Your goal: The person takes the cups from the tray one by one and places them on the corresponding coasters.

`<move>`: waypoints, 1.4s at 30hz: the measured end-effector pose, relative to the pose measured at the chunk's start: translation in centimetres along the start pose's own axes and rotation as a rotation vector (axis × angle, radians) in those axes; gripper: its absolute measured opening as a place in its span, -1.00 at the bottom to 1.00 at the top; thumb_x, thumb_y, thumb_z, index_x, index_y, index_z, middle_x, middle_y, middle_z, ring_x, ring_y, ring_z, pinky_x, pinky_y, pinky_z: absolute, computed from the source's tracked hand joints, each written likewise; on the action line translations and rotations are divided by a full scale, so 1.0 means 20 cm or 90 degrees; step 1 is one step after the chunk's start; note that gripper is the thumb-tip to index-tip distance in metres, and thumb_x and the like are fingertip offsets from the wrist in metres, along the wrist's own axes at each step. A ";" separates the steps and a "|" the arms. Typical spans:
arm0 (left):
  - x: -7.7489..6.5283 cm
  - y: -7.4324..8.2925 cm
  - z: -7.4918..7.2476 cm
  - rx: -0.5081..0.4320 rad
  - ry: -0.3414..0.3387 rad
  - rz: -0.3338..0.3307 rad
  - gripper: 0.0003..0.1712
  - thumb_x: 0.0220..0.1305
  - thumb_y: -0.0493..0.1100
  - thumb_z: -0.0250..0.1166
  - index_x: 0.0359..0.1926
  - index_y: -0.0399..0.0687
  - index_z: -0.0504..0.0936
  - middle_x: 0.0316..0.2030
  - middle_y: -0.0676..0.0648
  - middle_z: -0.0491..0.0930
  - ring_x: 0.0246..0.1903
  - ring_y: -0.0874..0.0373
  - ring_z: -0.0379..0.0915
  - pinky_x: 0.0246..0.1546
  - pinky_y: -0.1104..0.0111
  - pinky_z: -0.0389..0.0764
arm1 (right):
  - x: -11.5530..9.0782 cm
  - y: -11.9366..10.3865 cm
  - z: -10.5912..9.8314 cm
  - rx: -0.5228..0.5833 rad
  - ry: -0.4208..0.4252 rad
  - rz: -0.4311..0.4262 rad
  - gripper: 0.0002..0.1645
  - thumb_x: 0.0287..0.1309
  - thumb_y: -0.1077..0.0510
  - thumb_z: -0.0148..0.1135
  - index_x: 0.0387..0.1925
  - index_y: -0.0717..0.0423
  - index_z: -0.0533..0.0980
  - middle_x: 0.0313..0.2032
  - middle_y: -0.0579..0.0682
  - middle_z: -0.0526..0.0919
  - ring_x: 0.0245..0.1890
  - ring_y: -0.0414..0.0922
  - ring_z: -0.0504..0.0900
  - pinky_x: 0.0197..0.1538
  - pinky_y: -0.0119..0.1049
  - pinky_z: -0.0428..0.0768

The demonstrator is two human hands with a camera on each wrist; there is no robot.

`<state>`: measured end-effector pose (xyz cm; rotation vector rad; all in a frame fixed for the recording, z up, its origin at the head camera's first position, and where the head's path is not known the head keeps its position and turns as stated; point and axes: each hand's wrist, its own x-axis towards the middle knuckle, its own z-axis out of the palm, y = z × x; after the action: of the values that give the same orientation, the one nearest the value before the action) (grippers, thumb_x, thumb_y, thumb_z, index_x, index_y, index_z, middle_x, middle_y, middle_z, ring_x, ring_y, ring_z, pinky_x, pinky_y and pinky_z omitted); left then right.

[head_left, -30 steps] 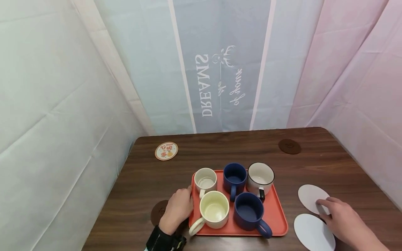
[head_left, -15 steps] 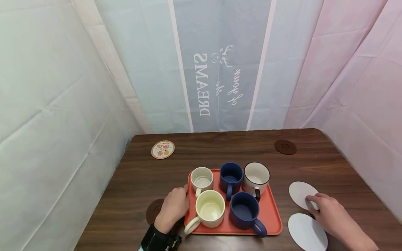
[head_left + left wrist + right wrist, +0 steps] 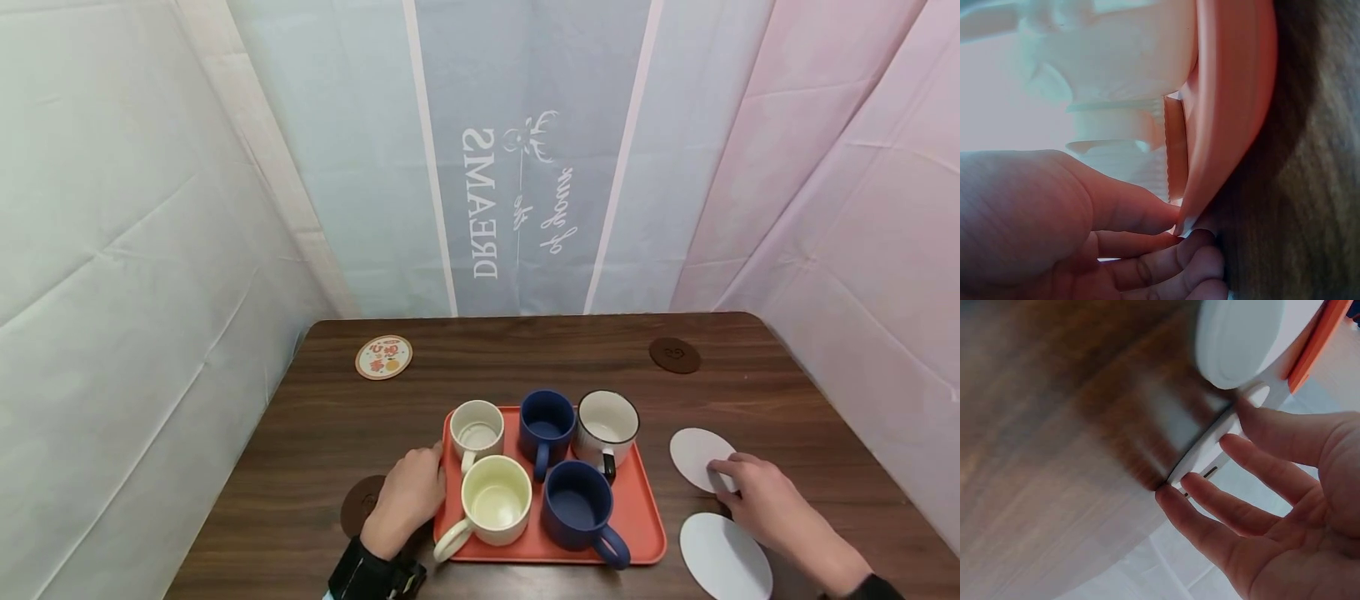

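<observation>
Left hand (image 3: 407, 496) pinched the left rim of a rectangular orange-red tray (image 3: 641, 525), bearing five cream, white and navy mugs (image 3: 576, 508), right hand (image 3: 767, 497) with spread fingers touched a thin round white disc (image 3: 693, 452), lying right of the tray on dark wood-grain table (image 3: 517, 354).

Bare fingers (image 3: 1194, 525), black left wristband (image 3: 362, 573) with a pale blue edge (image 3: 327, 595) behind it, black right wristband (image 3: 874, 588).

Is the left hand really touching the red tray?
Touching. The left wrist view shows it: the left hand has its thumb pressed against the rim of the red tray, with no gap there.
</observation>
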<state>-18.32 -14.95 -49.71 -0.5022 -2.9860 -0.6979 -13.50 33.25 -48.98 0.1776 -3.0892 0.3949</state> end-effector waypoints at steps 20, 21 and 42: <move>0.00 0.00 -0.01 -0.005 0.003 0.013 -0.82 0.37 -0.35 0.28 -0.05 -0.30 0.66 -0.51 -0.06 0.53 -0.52 0.07 0.56 -0.54 0.23 0.50 | 0.11 -0.03 0.00 0.012 -0.029 -0.014 -0.65 -0.03 0.54 0.50 -0.14 0.39 0.70 -0.31 0.13 0.65 -0.34 0.03 0.66 -0.29 0.04 0.68; 0.00 0.00 -0.01 -0.007 0.001 0.011 -0.82 0.37 -0.35 0.28 -0.04 -0.30 0.66 -0.51 -0.06 0.53 -0.52 0.08 0.55 -0.53 0.23 0.50 | 0.11 -0.03 0.00 0.013 -0.022 -0.021 -0.65 -0.03 0.54 0.50 -0.14 0.38 0.70 -0.31 0.13 0.65 -0.35 0.02 0.66 -0.29 0.04 0.68; 0.01 -0.01 0.00 -0.019 -0.023 -0.016 -0.80 0.37 -0.34 0.28 -0.02 -0.27 0.67 -0.49 -0.07 0.55 -0.50 0.06 0.57 -0.51 0.21 0.52 | 0.24 -0.07 0.02 -0.007 0.027 -0.087 -0.66 -0.03 0.52 0.54 -0.15 0.35 0.72 -0.33 0.12 0.66 -0.35 0.01 0.65 -0.25 0.03 0.71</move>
<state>-18.47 -15.05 -49.77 -0.4839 -3.0256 -0.7441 -18.18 31.33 -48.93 0.3735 -3.0142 0.3709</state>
